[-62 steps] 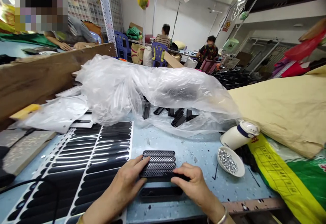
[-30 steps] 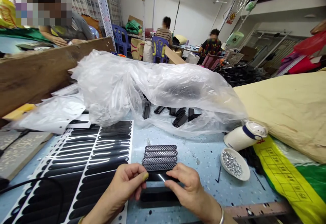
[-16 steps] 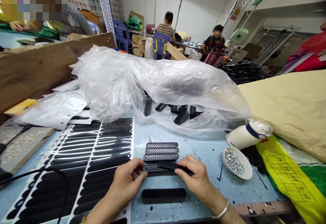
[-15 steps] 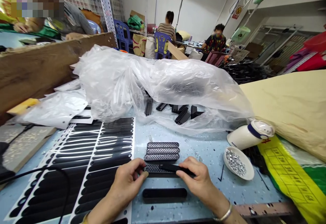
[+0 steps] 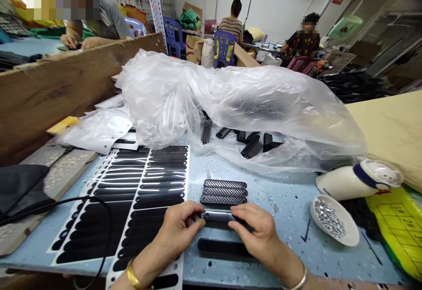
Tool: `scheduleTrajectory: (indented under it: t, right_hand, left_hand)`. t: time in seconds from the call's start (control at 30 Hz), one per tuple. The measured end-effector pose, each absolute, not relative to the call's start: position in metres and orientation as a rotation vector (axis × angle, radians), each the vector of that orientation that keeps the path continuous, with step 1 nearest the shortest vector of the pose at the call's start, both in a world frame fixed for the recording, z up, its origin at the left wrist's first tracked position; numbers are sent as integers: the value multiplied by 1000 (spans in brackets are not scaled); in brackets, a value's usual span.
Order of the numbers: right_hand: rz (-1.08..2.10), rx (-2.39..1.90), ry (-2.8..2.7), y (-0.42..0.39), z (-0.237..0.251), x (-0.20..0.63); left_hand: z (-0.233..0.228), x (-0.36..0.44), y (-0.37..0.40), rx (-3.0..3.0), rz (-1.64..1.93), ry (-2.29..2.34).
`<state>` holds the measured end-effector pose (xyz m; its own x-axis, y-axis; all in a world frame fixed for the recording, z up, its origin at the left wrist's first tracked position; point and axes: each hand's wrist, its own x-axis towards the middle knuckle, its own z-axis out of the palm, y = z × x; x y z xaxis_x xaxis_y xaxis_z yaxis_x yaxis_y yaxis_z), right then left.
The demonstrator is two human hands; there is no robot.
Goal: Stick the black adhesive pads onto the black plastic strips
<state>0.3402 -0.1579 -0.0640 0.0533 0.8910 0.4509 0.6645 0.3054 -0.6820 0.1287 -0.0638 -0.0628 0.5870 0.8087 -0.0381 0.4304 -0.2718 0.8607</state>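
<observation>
Between my two hands is a long, narrow black plastic piece [image 5: 217,216] with rounded ends, its top covered by a smooth glossy black strip. My left hand [image 5: 180,225] pinches its left end with thumb and fingertips. On the right end, my right hand [image 5: 259,228] closes its thumb and fingers. Just beyond lie several similar black pieces [image 5: 224,190] side by side, their tops showing a lattice pattern. Nearer to me a smooth-topped black piece [image 5: 222,247] is partly covered by my right hand. Sheets of black strip stickers [image 5: 161,180] lie to the left.
A white bowl [image 5: 352,233] of small silvery parts and a tipped white bottle [image 5: 339,182] lie at right. Behind, a large clear plastic bag [image 5: 270,100] covers loose black pieces [image 5: 253,146]. A black cable [image 5: 107,219] crosses the sticker sheets; a wooden board [image 5: 66,87] edges the left.
The black strip that my right hand held at an angle over the lattice-topped piece now lies along it, hiding the lattice. The view has shifted, moving the scene rightward.
</observation>
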Motion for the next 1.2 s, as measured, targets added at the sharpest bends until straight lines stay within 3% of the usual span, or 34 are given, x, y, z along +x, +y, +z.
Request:
scheduleTrajectory:
  t: [1.2]
  right_hand:
    - [335, -1538, -1718, -156, -69, 334]
  left_hand:
    - [-62, 126, -65, 1957, 554, 938]
